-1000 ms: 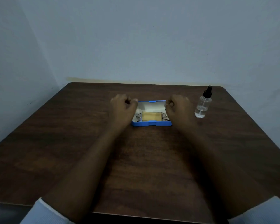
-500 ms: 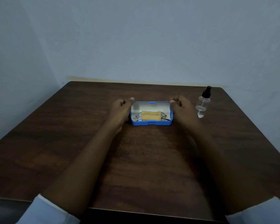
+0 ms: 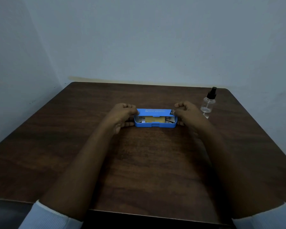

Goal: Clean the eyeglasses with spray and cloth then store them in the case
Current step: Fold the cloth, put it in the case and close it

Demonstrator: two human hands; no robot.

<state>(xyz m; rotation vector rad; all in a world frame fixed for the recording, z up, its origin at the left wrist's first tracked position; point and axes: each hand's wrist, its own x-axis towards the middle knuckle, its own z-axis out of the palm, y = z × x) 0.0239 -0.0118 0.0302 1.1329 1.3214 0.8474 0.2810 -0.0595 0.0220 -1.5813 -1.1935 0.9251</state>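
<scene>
A blue eyeglass case (image 3: 155, 125) lies in the middle of the brown table (image 3: 139, 162). Its lid (image 3: 154, 112) is tipped forward, leaving a narrow gap. Through the gap I see a folded yellow cloth (image 3: 154, 120) lying over thin-framed eyeglasses (image 3: 169, 121), mostly hidden. My left hand (image 3: 122, 115) grips the lid's left end. My right hand (image 3: 187, 113) pinches the lid's right end between thumb and fingers. A clear spray bottle (image 3: 208, 104) with a black nozzle stands to the right of my right hand.
The table's far edge meets a plain pale wall (image 3: 139, 47). White sleeve cuffs (image 3: 53, 217) show at the bottom of the view, near the table's front edge.
The case lid stood wide open before; both hands have swung it forward and down, so it now covers most of the case interior.
</scene>
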